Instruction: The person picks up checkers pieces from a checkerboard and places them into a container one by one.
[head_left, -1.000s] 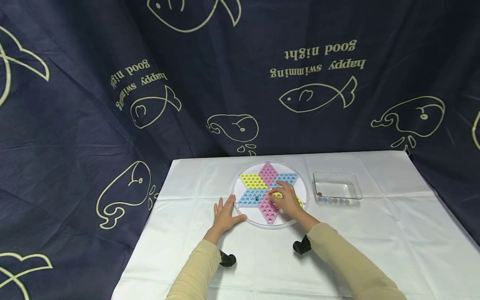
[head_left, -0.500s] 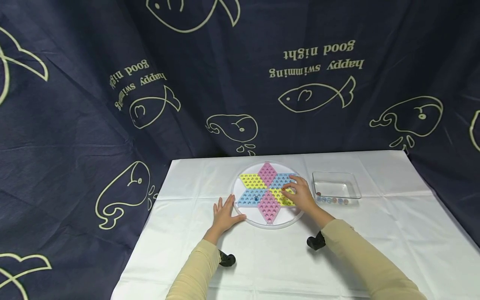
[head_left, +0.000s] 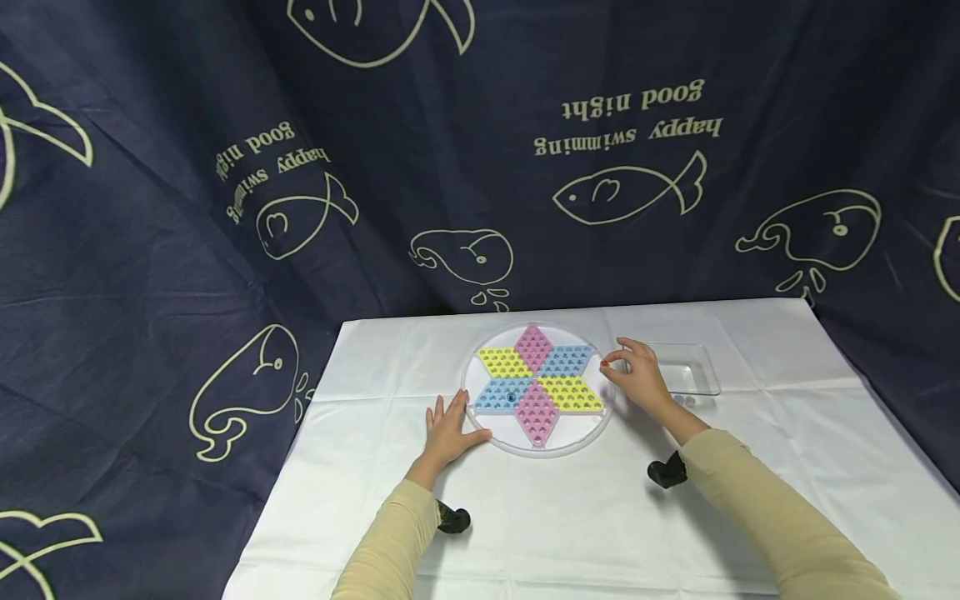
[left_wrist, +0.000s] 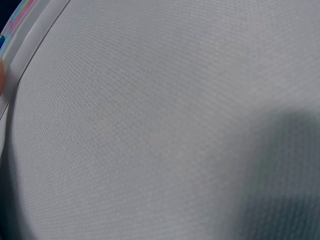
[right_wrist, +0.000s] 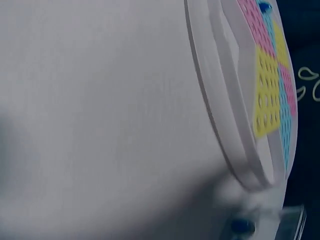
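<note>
A round white Chinese checkers board [head_left: 570, 435] with a pink, yellow and blue star lies on the table. One dark blue marble [head_left: 512, 397] sits in its left blue section. My left hand [head_left: 448, 435], fingers spread, rests at the board's lower left rim; a sliver of fingertip [left_wrist: 1, 75] shows beside the rim in the left wrist view. Between thumb and index finger, my right hand [head_left: 639, 379] pinches a small reddish marble [head_left: 604, 363] just beyond the board's right edge. That hand partly covers a clear rectangular container [head_left: 703, 367].
A few marbles [head_left: 688, 401] show along the container's near side, the rest hidden by the right hand. A blue marble [right_wrist: 243, 226] appears blurred in the right wrist view. White cloth covers the table [head_left: 540, 517]; a dark fish-print curtain [head_left: 450, 150] hangs behind.
My right hand has moved right, from above the star's centre to beyond the board's right edge, still pinching the reddish marble. The left hand and the board have stayed in place.
</note>
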